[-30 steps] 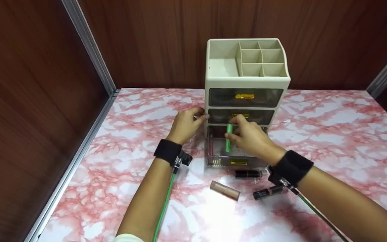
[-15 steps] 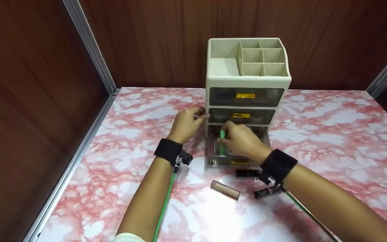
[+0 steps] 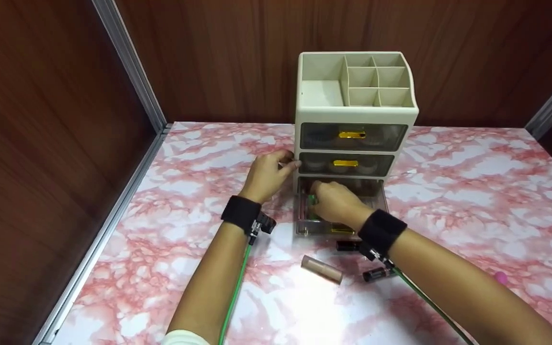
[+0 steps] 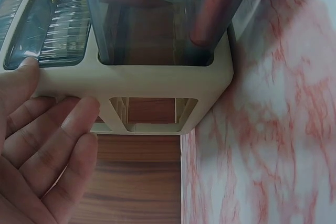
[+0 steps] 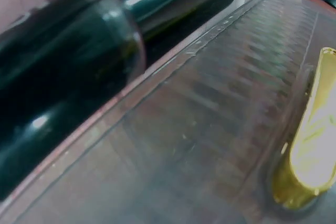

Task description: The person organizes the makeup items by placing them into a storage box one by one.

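My right hand (image 3: 338, 203) reaches down into the pulled-out bottom drawer (image 3: 318, 228) of a cream makeup organizer (image 3: 356, 111). It grips a slim green tube (image 3: 311, 201), partly hidden by the fingers. Beside the green tube, a red tube (image 4: 218, 9) lies along the drawer's left wall in the left wrist view. My left hand (image 3: 267, 175) rests against the organizer's left side, thumb at the front edge and fingers loosely extended along the side. In the right wrist view, the drawer's gold handle (image 5: 315, 145) is close up, and that hand is out of sight.
A black lipstick tube (image 3: 347, 246) lies just before the drawer, partly behind the right wrist. Nearer are a beige tube (image 3: 321, 269) and another dark tube (image 3: 375, 274). A pink object (image 3: 500, 277) shows past the right forearm. Brown panels (image 3: 218, 57) stand behind and left.
My right hand has moved left and down into the drawer with the green tube, which was upright above it. The left hand stays at the organizer's side.
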{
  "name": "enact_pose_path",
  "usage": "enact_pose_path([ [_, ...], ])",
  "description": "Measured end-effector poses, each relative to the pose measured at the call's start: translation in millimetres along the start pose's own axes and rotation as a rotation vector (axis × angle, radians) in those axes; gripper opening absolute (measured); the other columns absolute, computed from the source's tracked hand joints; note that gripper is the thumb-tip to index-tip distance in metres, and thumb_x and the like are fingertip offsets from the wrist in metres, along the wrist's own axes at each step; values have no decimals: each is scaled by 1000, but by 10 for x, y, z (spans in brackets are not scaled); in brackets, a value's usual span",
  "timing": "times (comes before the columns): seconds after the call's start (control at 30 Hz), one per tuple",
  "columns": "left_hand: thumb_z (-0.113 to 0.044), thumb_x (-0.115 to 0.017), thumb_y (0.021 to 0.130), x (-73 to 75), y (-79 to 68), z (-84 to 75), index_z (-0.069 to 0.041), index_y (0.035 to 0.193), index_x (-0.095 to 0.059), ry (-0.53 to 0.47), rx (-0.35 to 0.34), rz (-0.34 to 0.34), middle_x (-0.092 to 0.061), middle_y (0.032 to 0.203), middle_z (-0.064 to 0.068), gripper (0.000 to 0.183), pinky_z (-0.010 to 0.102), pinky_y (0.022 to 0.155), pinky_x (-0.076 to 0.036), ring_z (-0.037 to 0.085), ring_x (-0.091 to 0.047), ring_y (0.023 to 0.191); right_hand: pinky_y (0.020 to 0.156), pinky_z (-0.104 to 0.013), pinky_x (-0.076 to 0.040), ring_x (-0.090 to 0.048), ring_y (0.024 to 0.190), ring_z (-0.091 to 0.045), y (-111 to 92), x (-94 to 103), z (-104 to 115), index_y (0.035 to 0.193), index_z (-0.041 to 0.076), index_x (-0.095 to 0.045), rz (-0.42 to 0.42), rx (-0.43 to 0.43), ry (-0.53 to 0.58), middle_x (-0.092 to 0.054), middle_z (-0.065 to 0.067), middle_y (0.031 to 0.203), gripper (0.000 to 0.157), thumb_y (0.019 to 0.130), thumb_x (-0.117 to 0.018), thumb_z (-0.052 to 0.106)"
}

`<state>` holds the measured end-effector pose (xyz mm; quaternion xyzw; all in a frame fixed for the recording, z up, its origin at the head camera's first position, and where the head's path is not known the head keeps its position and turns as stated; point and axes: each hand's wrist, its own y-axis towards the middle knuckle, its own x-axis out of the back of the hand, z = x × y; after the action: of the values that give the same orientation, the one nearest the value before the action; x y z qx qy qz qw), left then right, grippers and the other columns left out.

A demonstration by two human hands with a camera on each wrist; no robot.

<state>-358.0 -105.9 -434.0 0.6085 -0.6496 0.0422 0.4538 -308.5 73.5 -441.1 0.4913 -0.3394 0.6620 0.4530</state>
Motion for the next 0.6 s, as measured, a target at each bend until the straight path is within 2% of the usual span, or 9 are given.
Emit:
enact_pose_path([
  [0.37, -37, -61, 83, -2, 11, -6, -17, 91, -65, 1, -7, 2, -64, 82, -9, 22, 22, 64, -45, 4, -57, 70, 73, -41, -47, -57, 79, -26, 42, -18, -1, 108, 9, -55, 108, -19, 27, -60, -9, 86, 38, 79, -64, 32],
  [0.6, -36, -61, 83, -4, -10, 10, -19, 90, -65, -17, 14, 2, -63, 81, -11, 19, 23, 62, -45, 3, -57, 70, 77, -43, -46, -58, 86, -32, 65, -49, 12, 100, 3, -60, 83, 44, -16, -62, -14, 89, 37, 80, -64, 34],
])
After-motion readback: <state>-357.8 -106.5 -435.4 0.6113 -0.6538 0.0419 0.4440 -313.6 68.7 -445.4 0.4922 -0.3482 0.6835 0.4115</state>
